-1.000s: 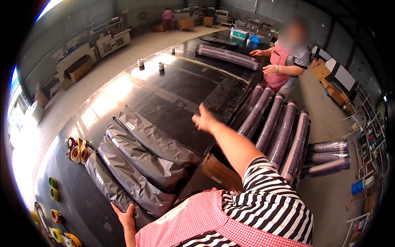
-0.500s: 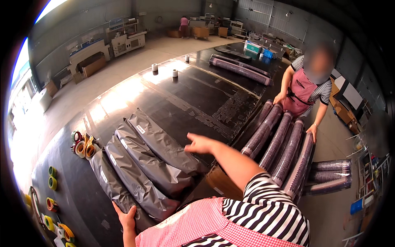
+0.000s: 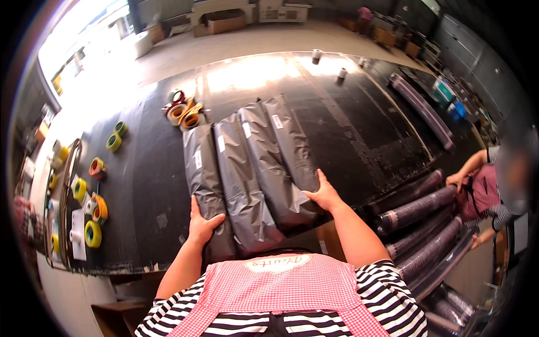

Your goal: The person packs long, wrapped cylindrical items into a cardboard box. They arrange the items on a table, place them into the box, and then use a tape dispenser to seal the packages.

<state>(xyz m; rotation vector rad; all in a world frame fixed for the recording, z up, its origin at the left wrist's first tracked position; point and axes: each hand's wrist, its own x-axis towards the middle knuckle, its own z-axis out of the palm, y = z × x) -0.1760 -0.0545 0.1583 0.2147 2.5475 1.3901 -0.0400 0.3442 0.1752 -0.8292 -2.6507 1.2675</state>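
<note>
Along the left edge of the frame lie rolls of coloured tape [image 3: 92, 234] on the black table [image 3: 151, 191], well apart from the work; a further cluster of tape rolls [image 3: 184, 111] sits just above the bags, upper left of centre. At lower centre four long grey bagged rolls [image 3: 247, 168] lie side by side, touching, their near ends at the table's front edge. The left hand [image 3: 203, 223] rests flat on the near end of the leftmost grey bag [image 3: 202, 185], fingers spread over its top and not closed round it; the right hand [image 3: 322, 195] presses open-palmed against the outer side of the rightmost grey bag [image 3: 292, 151], likewise wrapped round nothing. To do this well, I judge the two hands should squeeze inward evenly from both flanks, so the bundle stays tight and parallel; palms low on the bags, since the slick film may slide. At the right of the frame clear-wrapped dark rolls [image 3: 418, 210] lean below the table, and another person's hand [image 3: 456, 181] touches one; keep the bundle apart from them.
</note>
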